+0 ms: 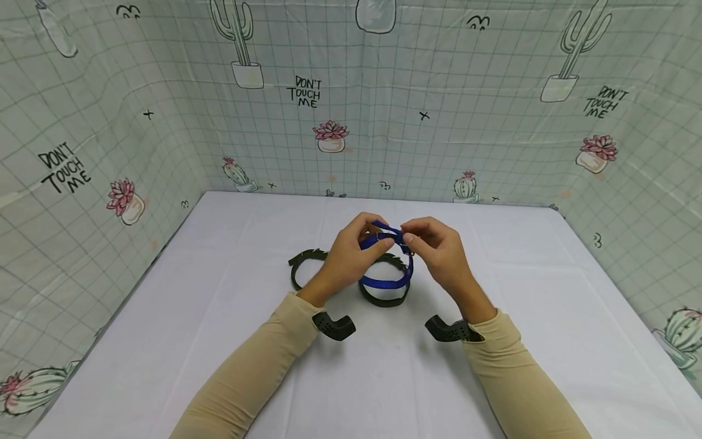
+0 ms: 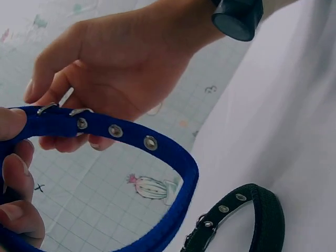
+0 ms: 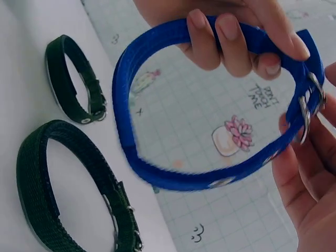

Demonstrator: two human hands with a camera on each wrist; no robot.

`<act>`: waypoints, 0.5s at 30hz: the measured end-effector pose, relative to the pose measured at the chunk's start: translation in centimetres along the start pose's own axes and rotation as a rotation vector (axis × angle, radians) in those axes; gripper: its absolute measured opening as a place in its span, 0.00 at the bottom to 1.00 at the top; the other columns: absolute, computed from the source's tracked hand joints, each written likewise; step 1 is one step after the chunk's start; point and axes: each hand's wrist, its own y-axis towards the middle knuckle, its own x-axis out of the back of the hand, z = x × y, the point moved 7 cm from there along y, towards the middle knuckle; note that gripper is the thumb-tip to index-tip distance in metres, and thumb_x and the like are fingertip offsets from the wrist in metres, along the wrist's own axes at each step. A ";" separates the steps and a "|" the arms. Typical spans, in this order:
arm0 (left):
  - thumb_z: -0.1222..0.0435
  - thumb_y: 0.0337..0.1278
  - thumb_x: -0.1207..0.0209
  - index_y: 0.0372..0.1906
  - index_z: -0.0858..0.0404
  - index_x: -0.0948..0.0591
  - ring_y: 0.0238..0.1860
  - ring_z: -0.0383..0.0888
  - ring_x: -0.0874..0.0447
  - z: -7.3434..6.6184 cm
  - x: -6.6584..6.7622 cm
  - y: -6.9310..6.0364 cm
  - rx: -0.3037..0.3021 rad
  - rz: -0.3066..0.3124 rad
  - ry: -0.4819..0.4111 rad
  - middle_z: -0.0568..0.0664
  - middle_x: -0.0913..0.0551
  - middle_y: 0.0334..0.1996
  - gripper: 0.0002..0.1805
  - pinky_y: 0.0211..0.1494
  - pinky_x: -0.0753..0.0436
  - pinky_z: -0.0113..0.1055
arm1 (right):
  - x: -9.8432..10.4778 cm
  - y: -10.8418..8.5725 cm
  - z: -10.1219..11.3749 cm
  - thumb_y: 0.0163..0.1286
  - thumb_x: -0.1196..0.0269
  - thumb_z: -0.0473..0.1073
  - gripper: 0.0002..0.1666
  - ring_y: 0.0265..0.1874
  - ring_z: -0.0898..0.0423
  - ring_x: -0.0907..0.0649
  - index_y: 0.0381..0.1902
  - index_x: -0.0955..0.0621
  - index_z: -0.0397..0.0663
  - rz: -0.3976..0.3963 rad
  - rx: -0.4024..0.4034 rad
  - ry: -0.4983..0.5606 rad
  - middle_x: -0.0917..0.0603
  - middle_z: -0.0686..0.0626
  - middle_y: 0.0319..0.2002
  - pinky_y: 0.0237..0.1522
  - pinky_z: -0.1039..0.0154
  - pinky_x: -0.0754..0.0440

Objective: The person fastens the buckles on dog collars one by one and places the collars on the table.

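Note:
Both hands hold a blue collar [image 1: 386,284] above the table; it forms a closed loop with metal eyelets along the strap. My left hand [image 1: 349,251] grips the band, its fingers curled through the loop in the right wrist view. At the metal buckle [image 3: 304,119], the fingers of my right hand [image 1: 443,253] pinch the strap. A short strap end sticks up beside the left thumb. Below lie two dark green collars, also looped and buckled: one [image 1: 384,302] under the blue collar, the other [image 1: 295,275] partly hidden behind the left hand.
A white cloth covers the table [image 1: 230,341]. Behind and at the sides hangs a grid-patterned curtain [image 1: 417,79] printed with cacti and words. Each wrist wears a black camera mount [image 1: 336,327].

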 end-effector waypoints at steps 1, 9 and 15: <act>0.62 0.69 0.37 0.54 0.57 0.25 0.36 0.45 0.21 -0.1 -0.1 0.0 -0.004 0.009 0.015 0.49 0.19 0.40 0.14 0.40 0.20 0.35 | -0.1 0.0 0.1 0.73 0.39 0.33 0.12 0.40 0.53 0.17 0.51 0.19 0.32 0.001 0.011 0.001 0.18 0.42 0.45 0.44 0.66 0.18; 0.64 0.67 0.36 0.54 0.62 0.27 0.47 0.43 0.16 -0.2 -0.7 0.0 -0.028 0.063 0.024 0.52 0.16 0.46 0.16 0.51 0.18 0.38 | -0.9 -0.1 1.7 0.69 0.39 0.24 0.11 0.40 0.53 0.19 0.48 0.16 0.32 0.060 0.134 -0.022 0.17 0.39 0.43 0.42 0.67 0.19; 0.67 0.67 0.36 0.61 0.61 0.32 0.38 0.45 0.17 0.2 -0.5 0.1 0.026 0.110 -0.084 0.53 0.15 0.46 0.23 0.41 0.19 0.34 | -1.3 -0.2 4.6 0.66 0.39 0.21 0.13 0.36 0.58 0.21 0.47 0.16 0.26 0.076 0.204 -0.126 0.17 0.37 0.39 0.39 0.69 0.22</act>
